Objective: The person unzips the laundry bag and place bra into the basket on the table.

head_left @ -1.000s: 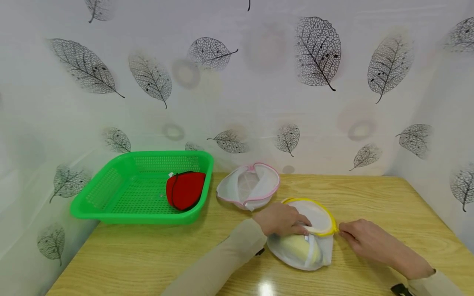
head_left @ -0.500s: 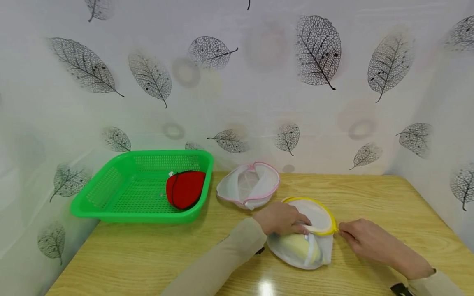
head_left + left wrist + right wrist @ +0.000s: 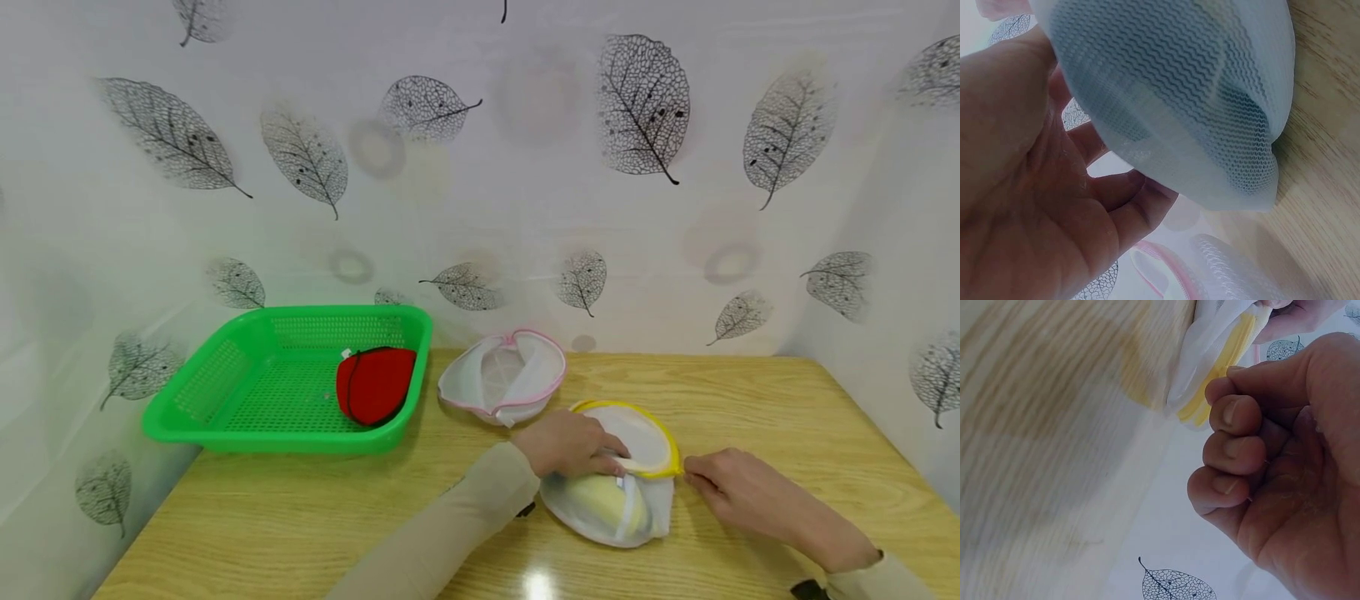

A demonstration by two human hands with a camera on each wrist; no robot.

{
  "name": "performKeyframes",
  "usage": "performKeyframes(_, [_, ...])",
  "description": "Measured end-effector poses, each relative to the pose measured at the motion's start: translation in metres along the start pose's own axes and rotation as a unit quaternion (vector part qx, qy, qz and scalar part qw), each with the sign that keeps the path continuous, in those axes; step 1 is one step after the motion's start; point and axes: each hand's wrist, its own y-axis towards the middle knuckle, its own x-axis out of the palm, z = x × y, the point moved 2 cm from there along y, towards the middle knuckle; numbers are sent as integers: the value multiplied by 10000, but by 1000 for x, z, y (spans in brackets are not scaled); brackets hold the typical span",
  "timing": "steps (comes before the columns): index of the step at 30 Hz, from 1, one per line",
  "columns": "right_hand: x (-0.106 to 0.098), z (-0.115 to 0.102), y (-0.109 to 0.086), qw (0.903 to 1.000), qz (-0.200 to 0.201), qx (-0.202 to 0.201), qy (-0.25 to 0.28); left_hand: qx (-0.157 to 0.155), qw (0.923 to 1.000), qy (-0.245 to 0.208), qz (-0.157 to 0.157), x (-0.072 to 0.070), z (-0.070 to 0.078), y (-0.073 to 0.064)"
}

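A white mesh laundry bag [image 3: 662,508] with a yellow zipper [image 3: 670,435] lies on the table, a pale yellow padded item [image 3: 603,500] showing through its mesh. My left hand [image 3: 567,442] holds the bag at its upper left side; in the left wrist view, its fingers [image 3: 1138,209] bend against the mesh edge. At the zipper's right end, my right hand [image 3: 753,493] pinches the tab between thumb and index finger, the other fingers curled in, as the right wrist view shows. The tab itself is mostly hidden by the fingertips.
Behind the left hand stands a second white mesh bag [image 3: 461,383] with pink trim, its mouth apart. A green plastic basket [image 3: 247,442] at the left holds a red fabric item [image 3: 375,387] with a black cord. A leaf-patterned curtain [image 3: 480,208] hangs behind the wooden table [image 3: 757,400].
Both hands stay at the bag in nearly the same pose. The right hand has shifted very slightly; bag, basket and pink-trimmed bag stay put.
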Motion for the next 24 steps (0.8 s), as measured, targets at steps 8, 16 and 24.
performKeyframes(8, [0, 0, 0, 9998, 134, -142, -101, 3, 10000, 16, 14, 0, 0, 0])
performKeyframes(16, [1, -1, -1, 9995, 231, -160, -155, 2, 10000, 8, -8, 0, 0, -1])
performKeyframes(24, [0, -3, -2, 9999, 82, 28, -81, 10, 10000, 44, 11, 0, 0, -1])
